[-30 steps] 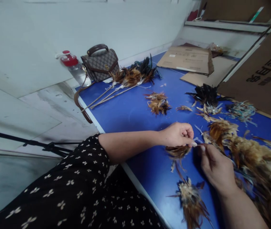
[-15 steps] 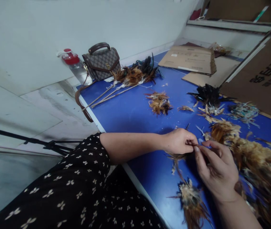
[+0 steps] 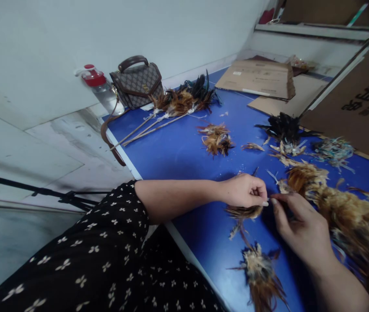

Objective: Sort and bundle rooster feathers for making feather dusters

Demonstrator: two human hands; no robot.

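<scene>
My left hand [image 3: 244, 190] is closed in a pinch over the blue table [image 3: 171, 156]. Brown and grey feathers [image 3: 244, 212] show just beneath it; whether it grips them I cannot tell. A short gap separates its fingertips from those of my right hand [image 3: 301, 223], whose thumb and forefinger are also pinched together. Whatever thin thing lies between the fingertips is too small to name. Toward the front edge lies a brown and cream feather bunch [image 3: 260, 273]. To the right of my right hand stretches a large heap of tan and brown feathers [image 3: 353, 212].
Feather dusters with thin sticks [image 3: 177, 102] lie by a handbag [image 3: 137, 84] and a red-capped bottle [image 3: 102, 89]. Farther in are a small brown feather pile [image 3: 217, 139], black feathers [image 3: 283, 130], bluish string-like scraps [image 3: 334, 151] and flat cardboard [image 3: 256, 78]. A carton [image 3: 356, 99] borders the right.
My hands were touching at the fingertips and are now slightly apart. The right hand has shifted a little to the right, and more of the feathers beneath the left hand shows.
</scene>
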